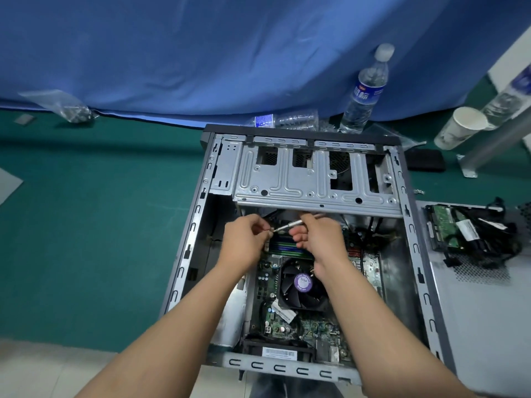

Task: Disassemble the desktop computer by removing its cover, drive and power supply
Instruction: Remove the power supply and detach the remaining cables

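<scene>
R hand (314, 234) is gripping screwdriver (290, 224) w/ curled fingers; L hand (244, 239) fingers are pinching its tip, over open case (413, 248).

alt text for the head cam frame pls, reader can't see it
Over an open desktop case lying on a green mat, the right hand holds a screwdriver while the left hand pinches at its tip. The removed cover lies to the right with a drive and cables on it.
</scene>
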The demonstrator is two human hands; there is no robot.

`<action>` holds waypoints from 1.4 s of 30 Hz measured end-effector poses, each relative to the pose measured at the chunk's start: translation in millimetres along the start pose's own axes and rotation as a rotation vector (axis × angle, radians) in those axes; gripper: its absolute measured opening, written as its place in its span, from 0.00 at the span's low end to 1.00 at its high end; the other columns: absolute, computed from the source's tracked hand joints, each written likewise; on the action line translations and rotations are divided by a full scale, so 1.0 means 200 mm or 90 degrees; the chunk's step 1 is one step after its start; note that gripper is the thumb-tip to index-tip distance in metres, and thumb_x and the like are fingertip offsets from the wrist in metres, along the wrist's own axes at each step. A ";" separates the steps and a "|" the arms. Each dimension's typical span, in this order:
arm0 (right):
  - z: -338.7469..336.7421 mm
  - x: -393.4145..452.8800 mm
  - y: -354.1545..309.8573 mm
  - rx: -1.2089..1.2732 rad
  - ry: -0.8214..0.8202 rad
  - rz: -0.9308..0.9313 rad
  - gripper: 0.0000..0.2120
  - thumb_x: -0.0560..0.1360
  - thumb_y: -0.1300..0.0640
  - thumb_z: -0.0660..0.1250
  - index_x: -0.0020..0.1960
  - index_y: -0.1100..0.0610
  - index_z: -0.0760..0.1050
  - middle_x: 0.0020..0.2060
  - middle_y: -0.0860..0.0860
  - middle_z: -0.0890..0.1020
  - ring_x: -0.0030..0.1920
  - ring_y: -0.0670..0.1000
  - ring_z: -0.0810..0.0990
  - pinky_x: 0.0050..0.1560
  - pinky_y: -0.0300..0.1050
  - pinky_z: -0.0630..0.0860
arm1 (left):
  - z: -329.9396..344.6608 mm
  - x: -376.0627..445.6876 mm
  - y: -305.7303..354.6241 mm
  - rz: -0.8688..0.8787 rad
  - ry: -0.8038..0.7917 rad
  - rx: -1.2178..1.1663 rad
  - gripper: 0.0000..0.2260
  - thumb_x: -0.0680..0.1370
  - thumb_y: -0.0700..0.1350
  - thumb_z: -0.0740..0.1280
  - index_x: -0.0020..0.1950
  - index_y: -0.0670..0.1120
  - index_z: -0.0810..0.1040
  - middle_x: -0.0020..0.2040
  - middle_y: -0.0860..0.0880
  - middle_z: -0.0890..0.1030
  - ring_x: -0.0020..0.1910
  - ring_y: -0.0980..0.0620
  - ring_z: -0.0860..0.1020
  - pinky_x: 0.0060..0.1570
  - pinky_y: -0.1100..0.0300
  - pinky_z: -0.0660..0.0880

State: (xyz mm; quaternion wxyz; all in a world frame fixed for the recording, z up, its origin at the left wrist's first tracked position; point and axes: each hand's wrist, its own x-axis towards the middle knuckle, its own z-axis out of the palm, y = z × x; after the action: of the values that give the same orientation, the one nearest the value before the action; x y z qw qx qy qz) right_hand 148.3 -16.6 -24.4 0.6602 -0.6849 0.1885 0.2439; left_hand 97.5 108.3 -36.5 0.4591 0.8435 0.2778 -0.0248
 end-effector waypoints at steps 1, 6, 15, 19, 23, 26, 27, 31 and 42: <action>-0.02 -0.03 0.00 0.009 0.010 0.003 0.12 0.78 0.60 0.60 0.38 0.61 0.75 0.26 0.53 0.78 0.24 0.45 0.73 0.24 0.35 0.70 | -0.02 -0.02 0.01 -0.003 0.000 -0.027 0.02 0.74 0.39 0.72 0.42 0.45 0.81 0.34 0.52 0.79 0.33 0.59 0.74 0.31 0.75 0.68; -0.09 -0.16 0.00 0.112 -0.012 0.074 0.16 0.81 0.55 0.58 0.37 0.61 0.71 0.31 0.55 0.79 0.32 0.50 0.77 0.35 0.41 0.79 | -0.04 -0.11 0.05 -0.104 -0.029 -0.302 0.08 0.74 0.35 0.69 0.39 0.46 0.83 0.35 0.49 0.81 0.35 0.55 0.76 0.39 0.65 0.72; -0.21 -0.29 -0.08 -0.180 -0.037 -0.251 0.06 0.73 0.61 0.70 0.42 0.51 0.80 0.38 0.45 0.82 0.41 0.41 0.80 0.45 0.32 0.74 | 0.09 -0.23 0.23 -0.255 -0.144 -0.710 0.05 0.76 0.32 0.64 0.44 0.36 0.79 0.33 0.46 0.82 0.30 0.57 0.79 0.32 0.68 0.76; -0.28 -0.29 -0.12 -0.295 0.001 -0.363 0.04 0.72 0.62 0.71 0.44 0.54 0.82 0.40 0.47 0.81 0.42 0.42 0.79 0.47 0.31 0.73 | 0.14 -0.26 0.31 -0.244 -0.209 -0.728 0.09 0.77 0.35 0.64 0.42 0.40 0.84 0.35 0.47 0.82 0.32 0.57 0.77 0.34 0.69 0.76; -0.38 -0.27 -0.16 -0.352 0.019 -0.419 0.02 0.71 0.61 0.72 0.44 0.57 0.83 0.40 0.48 0.81 0.41 0.44 0.78 0.45 0.30 0.71 | 0.20 -0.28 0.40 -0.253 -0.230 -0.734 0.10 0.77 0.38 0.65 0.41 0.42 0.85 0.39 0.48 0.83 0.36 0.57 0.78 0.37 0.69 0.75; -0.48 -0.23 -0.20 -0.361 0.026 -0.412 0.01 0.71 0.61 0.72 0.41 0.56 0.81 0.38 0.47 0.80 0.40 0.44 0.77 0.41 0.29 0.70 | 0.26 -0.30 0.47 -0.233 -0.222 -0.709 0.09 0.77 0.38 0.64 0.41 0.43 0.84 0.39 0.48 0.83 0.38 0.57 0.79 0.39 0.66 0.74; -0.52 -0.21 -0.21 -0.360 0.028 -0.407 0.02 0.72 0.60 0.72 0.41 0.55 0.81 0.37 0.47 0.80 0.39 0.44 0.77 0.41 0.29 0.70 | 0.29 -0.30 0.49 -0.201 -0.214 -0.670 0.10 0.77 0.38 0.64 0.40 0.44 0.84 0.40 0.49 0.83 0.40 0.56 0.80 0.42 0.65 0.73; -0.73 -0.15 -0.24 -0.303 0.043 -0.380 0.06 0.72 0.59 0.71 0.39 0.50 0.78 0.35 0.47 0.81 0.36 0.46 0.77 0.39 0.32 0.71 | 0.38 -0.30 0.57 -0.005 -0.102 -0.345 0.08 0.77 0.42 0.67 0.44 0.52 0.84 0.47 0.56 0.84 0.48 0.57 0.79 0.48 0.61 0.71; -1.18 0.26 -0.04 -0.375 0.104 -0.208 0.05 0.73 0.63 0.69 0.39 0.58 0.76 0.31 0.49 0.76 0.33 0.48 0.73 0.31 0.29 0.67 | 0.60 -0.16 0.50 0.301 0.063 0.350 0.26 0.79 0.61 0.53 0.77 0.56 0.57 0.78 0.56 0.52 0.77 0.57 0.44 0.71 0.60 0.29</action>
State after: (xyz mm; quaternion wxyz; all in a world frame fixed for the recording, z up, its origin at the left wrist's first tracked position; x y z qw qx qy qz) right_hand 216.1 -247.4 -45.8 0.4475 -0.8844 0.0500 0.1229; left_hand 145.4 -43.6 -20.6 0.1938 0.9765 0.0799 0.0493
